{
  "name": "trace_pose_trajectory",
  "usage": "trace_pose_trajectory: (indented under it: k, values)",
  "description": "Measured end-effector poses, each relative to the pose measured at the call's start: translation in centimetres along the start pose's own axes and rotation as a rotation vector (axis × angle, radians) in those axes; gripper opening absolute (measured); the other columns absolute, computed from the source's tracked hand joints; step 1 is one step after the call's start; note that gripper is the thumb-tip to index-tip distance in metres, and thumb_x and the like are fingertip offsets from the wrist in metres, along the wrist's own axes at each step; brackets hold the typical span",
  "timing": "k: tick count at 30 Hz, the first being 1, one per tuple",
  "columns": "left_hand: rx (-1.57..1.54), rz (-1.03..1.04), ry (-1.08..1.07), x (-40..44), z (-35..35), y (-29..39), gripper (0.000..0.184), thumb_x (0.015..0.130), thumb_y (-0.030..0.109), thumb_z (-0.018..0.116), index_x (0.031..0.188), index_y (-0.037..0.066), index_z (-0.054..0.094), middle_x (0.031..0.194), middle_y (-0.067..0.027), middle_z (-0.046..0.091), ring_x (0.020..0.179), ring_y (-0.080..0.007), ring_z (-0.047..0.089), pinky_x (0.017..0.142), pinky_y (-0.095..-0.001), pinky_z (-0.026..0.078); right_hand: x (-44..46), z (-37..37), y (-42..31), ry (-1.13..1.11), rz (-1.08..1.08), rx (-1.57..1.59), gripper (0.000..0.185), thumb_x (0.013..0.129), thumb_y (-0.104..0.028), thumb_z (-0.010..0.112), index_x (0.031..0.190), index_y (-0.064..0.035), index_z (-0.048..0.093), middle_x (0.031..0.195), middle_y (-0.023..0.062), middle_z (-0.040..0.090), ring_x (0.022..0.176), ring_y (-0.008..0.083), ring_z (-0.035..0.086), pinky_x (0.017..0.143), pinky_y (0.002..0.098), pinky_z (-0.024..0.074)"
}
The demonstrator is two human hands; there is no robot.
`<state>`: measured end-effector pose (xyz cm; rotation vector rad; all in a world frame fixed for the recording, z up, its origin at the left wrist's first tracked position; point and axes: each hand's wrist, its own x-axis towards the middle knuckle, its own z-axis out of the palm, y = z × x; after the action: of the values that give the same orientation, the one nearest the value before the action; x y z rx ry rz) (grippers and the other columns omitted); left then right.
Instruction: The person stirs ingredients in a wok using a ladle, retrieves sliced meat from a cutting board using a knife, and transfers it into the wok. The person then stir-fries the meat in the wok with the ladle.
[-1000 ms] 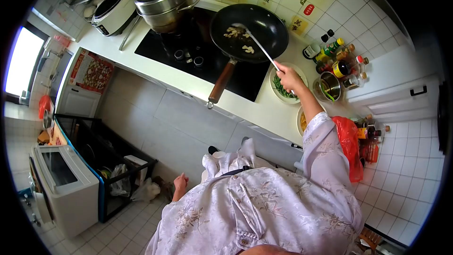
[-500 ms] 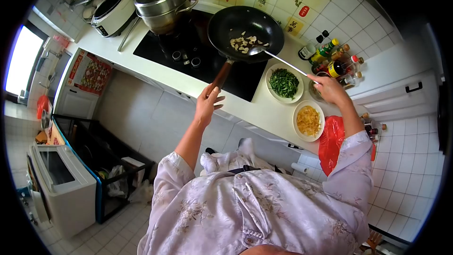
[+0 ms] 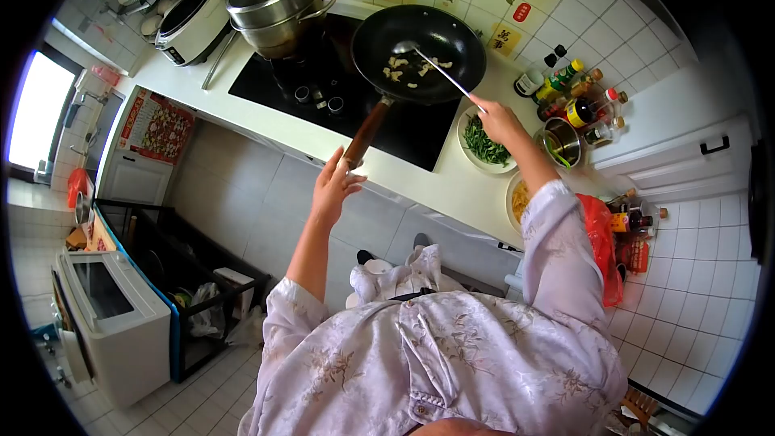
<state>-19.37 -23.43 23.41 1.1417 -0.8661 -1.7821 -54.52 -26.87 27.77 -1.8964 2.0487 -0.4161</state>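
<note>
Shirt (image 3: 436, 355): pale, floral; nearest item, below both hands.
Left hand (image 3: 329, 192): partly open, fingers loosely spread, at the end of the handle; whether it grips or only touches cannot be told.
Handle (image 3: 369, 131): brown; runs from the left hand forward to the pan.
Right hand (image 3: 499, 123): closed around the ladle shaft; ahead of the left hand and to its right.
Ladle (image 3: 442, 71): extends forward and left from the right hand, across the pan rim; head inside the pan outline. Contact with the pan floor cannot be told.
Yellow food (image 3: 520, 200): on a plate (image 3: 510, 194) below the right hand; partly hidden by the right sleeve.
Greens (image 3: 484, 145): on a second plate (image 3: 462, 136), beneath and just left of the right hand.
Red bag (image 3: 597, 242): below and right of the right hand, beside the right sleeve.
Metal bowl (image 3: 575, 133): right of the right hand; a green item lies in it.
Cooktop (image 3: 416, 141): black; ahead of the left hand, under the pan.
Pan (image 3: 420, 28): dark, round; on the cooktop, forward and left of the right hand.
Pieces (image 3: 393, 74): pale, scattered across the pan floor, mostly nearer the hands than the ladle head.
Bottles (image 3: 561, 81): grouped forward and right of the right hand, near the wall.
Pot (image 3: 278, 4): lidded, metal; well forward and left of the left hand.
Cooker (image 3: 190, 24): white, lid raised; left of the pot, far from both hands.
</note>
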Motion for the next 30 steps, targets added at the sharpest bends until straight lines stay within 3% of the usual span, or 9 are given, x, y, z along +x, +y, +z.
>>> trace_pose_trajectory:
  k: [3,7,12,14,17,23,26,30]
  values:
    - [0.001,-0.035,0.042,-2.2,-4.2,-2.3,0.051,0.086,0.028,0.048,0.129,0.008,0.030,0.105,-0.0108,0.055,0.081,-0.0160,0.058,0.068,-0.0249,0.044,-4.5,-2.0,1.5,-0.044,0.005,-0.070,0.040,0.079,-0.010,0.049,0.118,-0.0218,0.047,0.084,0.0218,0.056,0.078,0.0366,0.054,0.067,0.0408,0.0432]
    - [0.085,-0.267,0.234,-6.0,-11.8,-10.4,0.047,0.086,0.032,0.048,0.125,0.009,0.036,0.099,-0.0093,0.057,0.076,-0.0140,0.055,0.067,-0.0249,0.044,-7.7,-5.9,1.0,-0.076,-0.018,-0.109,0.040,0.078,-0.009,0.049,0.117,-0.0199,0.048,0.081,0.0223,0.056,0.078,0.0363,0.054,0.067,0.0417,0.0427]
    - [0.211,-0.513,0.420,-9.7,-17.5,-19.0,0.042,0.080,0.029,0.055,0.114,0.006,0.047,0.091,-0.0064,0.058,0.072,-0.0139,0.055,0.059,-0.0255,0.042,-4.5,-4.3,-0.9,-0.108,0.094,-0.096,0.038,0.080,-0.011,0.049,0.117,-0.0184,0.048,0.087,0.0214,0.056,0.081,0.0373,0.054,0.070,0.0431,0.0424]
    - [0.256,-0.542,0.467,-11.0,-19.0,-21.4,0.040,0.079,0.028,0.055,0.112,0.006,0.048,0.089,-0.0057,0.058,0.072,-0.0137,0.056,0.058,-0.0260,0.042,-2.6,-1.6,0.6,-0.002,-0.033,-0.072,0.038,0.080,-0.013,0.049,0.118,-0.0210,0.047,0.093,0.0211,0.056,0.085,0.0371,0.053,0.074,0.0412,0.0430]
    - [0.349,-0.669,0.503,-12.5,-20.1,-22.4,0.037,0.079,0.026,0.056,0.109,0.006,0.050,0.085,-0.0049,0.058,0.070,-0.0139,0.056,0.056,-0.0265,0.042,-3.2,-3.8,-0.3,-0.113,0.133,-0.063,0.039,0.081,-0.014,0.048,0.119,-0.0241,0.046,0.098,0.0203,0.055,0.089,0.0361,0.053,0.077,0.0396,0.0429]
    - [0.296,-0.616,0.538,-14.9,-21.9,-23.5,0.032,0.080,0.022,0.054,0.107,0.005,0.052,0.082,-0.0050,0.059,0.066,-0.0136,0.057,0.054,-0.0260,0.043,-8.1,-9.4,-0.4,-0.146,0.027,-0.141,0.038,0.081,-0.015,0.049,0.118,-0.0233,0.047,0.100,0.0185,0.055,0.090,0.0333,0.054,0.077,0.0376,0.0428]
    - [0.294,-0.683,0.564,-15.4,-22.8,-24.8,0.031,0.080,0.020,0.054,0.107,0.005,0.052,0.081,-0.0051,0.059,0.063,-0.0133,0.057,0.052,-0.0258,0.042,-7.9,-8.6,-0.5,-0.255,0.069,-0.126,0.040,0.081,-0.014,0.048,0.120,-0.0244,0.045,0.097,0.0198,0.055,0.089,0.0342,0.053,0.078,0.0362,0.0425]
    - [0.313,-0.697,0.531,-15.2,-22.4,-24.8,0.031,0.080,0.021,0.054,0.107,0.005,0.052,0.082,-0.0048,0.059,0.063,-0.0132,0.057,0.051,-0.0253,0.042,-5.0,-4.6,-1.8,-0.163,0.075,-0.079,0.038,0.082,-0.015,0.048,0.117,-0.0263,0.047,0.092,0.0181,0.057,0.084,0.0347,0.055,0.074,0.0391,0.0434]
